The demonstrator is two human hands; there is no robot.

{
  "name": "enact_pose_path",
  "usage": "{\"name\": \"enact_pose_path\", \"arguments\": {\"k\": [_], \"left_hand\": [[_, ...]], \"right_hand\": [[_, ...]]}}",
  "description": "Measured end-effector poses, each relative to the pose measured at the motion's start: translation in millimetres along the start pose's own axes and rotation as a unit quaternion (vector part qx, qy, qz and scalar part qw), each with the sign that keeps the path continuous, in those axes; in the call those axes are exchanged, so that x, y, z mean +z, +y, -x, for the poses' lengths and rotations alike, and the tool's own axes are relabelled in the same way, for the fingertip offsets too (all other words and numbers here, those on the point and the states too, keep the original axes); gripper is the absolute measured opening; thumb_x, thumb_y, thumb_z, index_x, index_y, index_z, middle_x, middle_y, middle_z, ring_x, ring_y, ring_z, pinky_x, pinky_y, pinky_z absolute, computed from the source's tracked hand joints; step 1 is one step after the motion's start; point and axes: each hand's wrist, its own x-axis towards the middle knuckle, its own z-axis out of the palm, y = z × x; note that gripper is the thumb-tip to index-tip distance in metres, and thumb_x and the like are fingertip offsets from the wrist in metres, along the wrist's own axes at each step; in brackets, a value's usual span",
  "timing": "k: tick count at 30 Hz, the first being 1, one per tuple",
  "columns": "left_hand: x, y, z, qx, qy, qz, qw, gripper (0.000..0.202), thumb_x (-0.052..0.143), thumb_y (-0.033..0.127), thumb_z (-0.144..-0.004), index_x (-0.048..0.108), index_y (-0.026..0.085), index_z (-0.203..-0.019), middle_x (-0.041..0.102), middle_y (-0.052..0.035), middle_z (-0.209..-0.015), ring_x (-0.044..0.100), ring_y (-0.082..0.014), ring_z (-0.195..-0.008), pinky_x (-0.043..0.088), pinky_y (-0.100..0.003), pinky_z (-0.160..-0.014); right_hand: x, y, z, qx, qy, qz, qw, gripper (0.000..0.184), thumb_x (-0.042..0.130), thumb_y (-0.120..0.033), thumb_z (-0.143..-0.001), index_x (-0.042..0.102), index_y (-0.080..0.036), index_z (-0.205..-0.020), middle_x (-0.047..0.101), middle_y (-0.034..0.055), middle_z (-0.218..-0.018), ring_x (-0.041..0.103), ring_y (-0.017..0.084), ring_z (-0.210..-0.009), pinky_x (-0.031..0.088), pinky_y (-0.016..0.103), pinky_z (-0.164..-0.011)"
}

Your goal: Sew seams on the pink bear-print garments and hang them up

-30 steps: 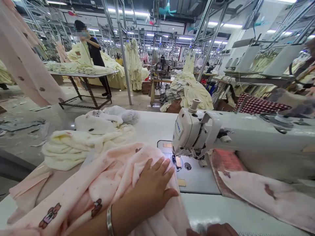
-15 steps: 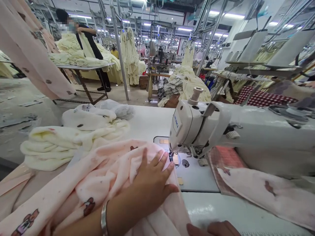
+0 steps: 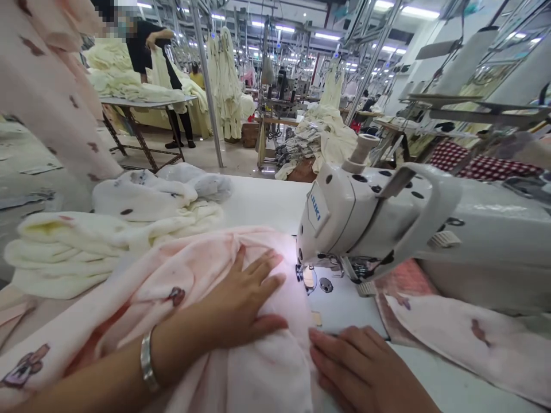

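Pale pink plush fabric point(image 3: 275, 367) with a small bear print lies bunched over the table, its right edge beside the presser foot point(image 3: 300, 272) of a white sewing machine point(image 3: 340, 212). Across the fabric, my left hand point(image 3: 241, 301) lies flat with fingers spread, just left of the needle area; a silver bangle point(image 3: 147, 360) circles that wrist. My right hand point(image 3: 365, 367) is at the fabric's right edge, below the metal needle plate point(image 3: 344, 304). Its fingers are close together on that edge, and its thumb is hidden.
Cream fabric point(image 3: 86, 246) lies heaped at the left of the white tabletop point(image 3: 262, 198). Another pink printed piece point(image 3: 469, 332) rests under the machine arm. Pink cloth point(image 3: 55, 86) hangs at upper left. Beyond, a person point(image 3: 157, 57) handles cream cloth at a table point(image 3: 172, 103).
My right hand has come up from the bottom edge to the fabric's edge. My left hand has slid a little left, away from the presser foot. The view has shifted slightly.
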Motion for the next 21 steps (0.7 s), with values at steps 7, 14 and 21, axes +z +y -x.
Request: {"name": "enact_pose_path", "arguments": {"k": [7,14,21], "left_hand": [[0.1,-50.9,-41.3,0.048,0.005,-0.023,0.999,0.053,0.042,0.054,-0.089,0.044,0.015,-0.126,0.038,-0.0169,-0.14,0.029,-0.0277,-0.132,0.002,-0.056,-0.108],[-15.8,-74.5,-67.7,0.019,0.029,-0.055,0.998,0.041,0.04,0.038,-0.093,0.046,0.013,-0.125,0.041,-0.0119,-0.138,0.033,-0.0232,-0.13,0.004,-0.049,-0.11],[8.5,-17.6,-27.0,-0.131,0.025,-0.084,0.987,0.057,0.045,0.044,-0.088,0.043,0.007,-0.13,0.035,-0.0265,-0.139,0.028,-0.0403,-0.131,0.018,-0.072,-0.095]], "right_hand": [[18.1,28.2,-31.5,0.055,0.0,-0.037,0.998,0.021,0.046,-0.018,-0.09,0.064,-0.018,-0.102,0.065,0.0085,-0.102,0.057,0.018,-0.082,0.047,0.035,-0.072],[39.2,43.3,-34.4,0.058,-0.007,-0.014,0.998,0.026,0.045,-0.017,-0.089,0.059,-0.016,-0.112,0.062,0.0103,-0.093,0.056,0.023,-0.091,0.047,0.038,-0.076],[8.9,26.6,-35.3,0.096,-0.009,-0.087,0.992,0.022,0.041,-0.027,-0.093,0.061,-0.021,-0.087,0.062,0.0059,-0.083,0.058,0.018,-0.077,0.049,0.032,-0.068]]}}
